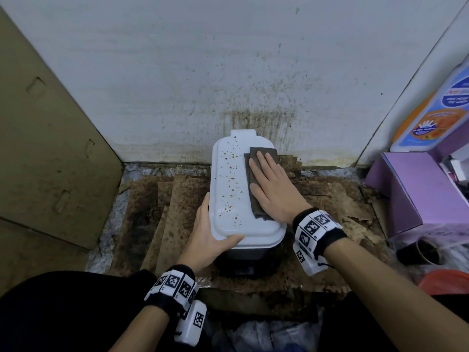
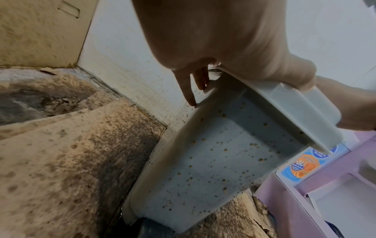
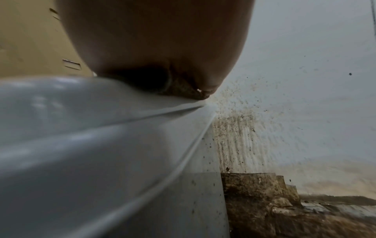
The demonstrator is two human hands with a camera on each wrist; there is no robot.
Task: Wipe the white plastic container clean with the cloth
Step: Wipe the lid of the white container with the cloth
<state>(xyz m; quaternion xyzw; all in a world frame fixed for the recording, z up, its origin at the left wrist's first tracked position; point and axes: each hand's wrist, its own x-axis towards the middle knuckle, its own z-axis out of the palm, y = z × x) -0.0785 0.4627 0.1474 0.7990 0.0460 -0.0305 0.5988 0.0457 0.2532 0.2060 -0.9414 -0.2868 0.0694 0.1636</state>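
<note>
A white plastic container [image 1: 228,189] with a lid stands on a dark base against the wall. Brown spots speckle the left half of its top and its side wall [image 2: 213,161]. A folded dark grey-brown cloth [image 1: 256,205] lies on the right half of the lid. My right hand [image 1: 269,179] presses flat on the cloth with straight fingers. In the right wrist view the palm [image 3: 152,40] bears down on the cloth [image 3: 183,91] and lid [image 3: 81,128]. My left hand [image 1: 210,232] grips the near left corner, thumb on top, fingers [image 2: 188,90] down the left side.
Stained cardboard sheets [image 1: 177,204] cover the floor around the container. The spattered white wall [image 1: 228,72] is just behind it. A cardboard panel [image 1: 50,148] stands at the left. A purple box [image 1: 411,189], a labelled bottle [image 1: 431,118] and a dark cup [image 1: 418,252] crowd the right.
</note>
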